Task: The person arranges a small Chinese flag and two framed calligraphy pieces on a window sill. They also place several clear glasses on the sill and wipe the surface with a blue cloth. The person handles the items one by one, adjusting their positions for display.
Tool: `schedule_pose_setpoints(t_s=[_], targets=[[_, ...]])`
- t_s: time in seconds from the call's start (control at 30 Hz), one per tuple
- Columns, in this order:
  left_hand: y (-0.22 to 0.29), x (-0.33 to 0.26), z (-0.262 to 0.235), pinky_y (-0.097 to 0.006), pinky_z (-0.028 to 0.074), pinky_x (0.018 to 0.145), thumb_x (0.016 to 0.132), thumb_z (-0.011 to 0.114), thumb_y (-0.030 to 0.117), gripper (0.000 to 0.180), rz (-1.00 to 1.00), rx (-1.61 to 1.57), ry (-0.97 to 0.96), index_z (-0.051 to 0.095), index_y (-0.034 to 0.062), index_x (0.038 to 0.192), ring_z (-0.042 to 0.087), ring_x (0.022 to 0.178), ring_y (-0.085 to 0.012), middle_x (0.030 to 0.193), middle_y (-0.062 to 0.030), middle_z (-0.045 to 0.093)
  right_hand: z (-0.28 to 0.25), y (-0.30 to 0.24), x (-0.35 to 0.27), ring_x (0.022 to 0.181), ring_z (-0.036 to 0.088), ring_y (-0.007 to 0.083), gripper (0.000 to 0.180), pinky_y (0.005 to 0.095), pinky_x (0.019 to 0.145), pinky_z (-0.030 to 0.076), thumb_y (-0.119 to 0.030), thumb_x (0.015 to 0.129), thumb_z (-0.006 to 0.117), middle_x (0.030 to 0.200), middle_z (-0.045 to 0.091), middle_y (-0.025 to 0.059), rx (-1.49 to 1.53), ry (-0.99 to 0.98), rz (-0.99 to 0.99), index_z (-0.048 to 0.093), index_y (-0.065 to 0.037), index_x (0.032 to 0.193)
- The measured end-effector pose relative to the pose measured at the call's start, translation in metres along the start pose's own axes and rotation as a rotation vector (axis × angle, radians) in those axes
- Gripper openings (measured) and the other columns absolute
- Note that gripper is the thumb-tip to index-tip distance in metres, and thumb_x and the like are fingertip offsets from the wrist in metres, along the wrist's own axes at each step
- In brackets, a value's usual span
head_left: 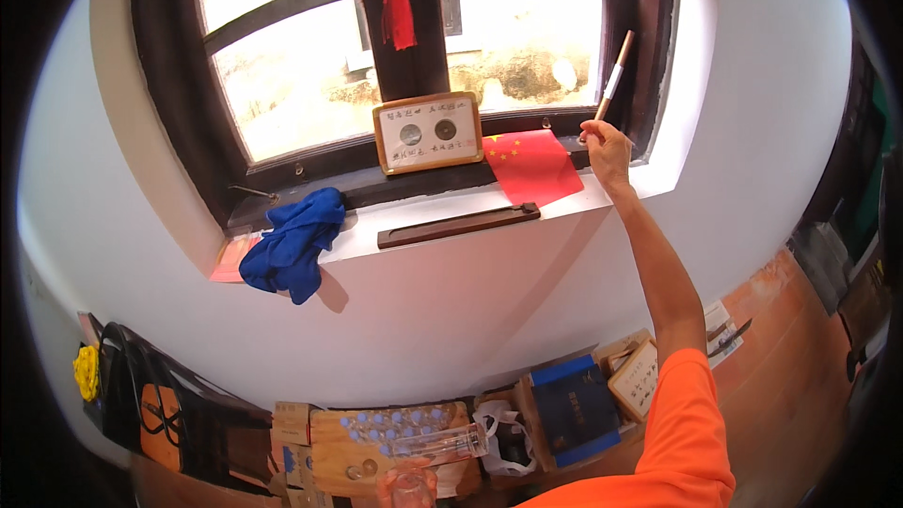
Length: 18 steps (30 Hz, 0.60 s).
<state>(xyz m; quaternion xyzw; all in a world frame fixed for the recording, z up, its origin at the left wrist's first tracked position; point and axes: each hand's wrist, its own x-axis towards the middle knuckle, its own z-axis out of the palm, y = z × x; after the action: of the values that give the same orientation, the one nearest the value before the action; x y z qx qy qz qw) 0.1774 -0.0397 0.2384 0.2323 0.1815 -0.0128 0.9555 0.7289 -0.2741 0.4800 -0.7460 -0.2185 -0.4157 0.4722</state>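
Right hand [607,146]: raised to the window sill [621,196], fingers clenched around a slim stick [613,75] that points up along the dark frame.
Left hand: out of sight; grip cannot be told.
Nearby: red flag [531,165] just left of the hand; framed plaque [428,132] leaning on the frame; blue cloth [292,243] farther left.
Risk: a leftward swing of the stick could likely knock the plaque over or drag the flag off the sill.
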Motion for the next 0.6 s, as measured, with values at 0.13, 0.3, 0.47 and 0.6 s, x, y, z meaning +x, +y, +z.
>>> schedule_pose_setpoints(t_s=[0.13,0.3,0.47,0.6], targets=[[-0.004,-0.002,0.008,-0.029,0.048,0.044,0.083,0.060,0.036,0.054,0.001,0.027,-0.010,0.054,-0.0060,0.117,0.057,0.050,-0.0216,0.086,-0.0211,0.063,-0.021,-0.032,-0.032,0.070,0.066,0.0144,0.014,0.0264,0.067,0.051,-0.001,0.087,0.057,0.081,0.069,0.0082,0.107,0.020,-0.099,0.068,0.000,0.095],[-0.010,-0.011,0.014,-0.029,0.048,0.044,0.083,0.060,0.036,0.054,0.014,0.040,0.003,0.054,-0.0060,0.117,0.058,0.051,-0.0215,0.086,-0.0212,0.063,-0.052,-0.124,-0.133,0.072,0.065,0.0183,0.012,0.0296,0.060,0.049,0.003,0.083,0.062,0.087,0.069,0.0074,0.464,-0.571,-0.155,0.068,-0.005,0.090],[-0.018,-0.025,0.016,-0.029,0.049,0.045,0.083,0.060,0.036,0.054,0.006,0.050,-0.027,0.054,-0.0060,0.117,0.058,0.051,-0.0215,0.087,-0.0212,0.063,-0.067,-0.167,-0.228,0.097,0.061,0.0344,0.038,0.0418,0.083,0.050,-0.034,0.089,0.061,0.105,0.063,0.0169,0.543,-1.251,-0.415,0.061,-0.004,0.113],[-0.021,-0.029,0.021,-0.029,0.049,0.045,0.083,0.060,0.036,0.054,-0.054,0.039,-0.120,0.054,-0.0060,0.117,0.058,0.051,-0.0215,0.087,-0.0213,0.064,-0.064,-0.170,-0.298,0.098,0.060,0.0381,0.053,0.0443,0.083,0.049,-0.041,0.091,0.058,0.107,0.062,0.0209,0.513,-1.660,-0.330,0.050,-0.002,0.126]])
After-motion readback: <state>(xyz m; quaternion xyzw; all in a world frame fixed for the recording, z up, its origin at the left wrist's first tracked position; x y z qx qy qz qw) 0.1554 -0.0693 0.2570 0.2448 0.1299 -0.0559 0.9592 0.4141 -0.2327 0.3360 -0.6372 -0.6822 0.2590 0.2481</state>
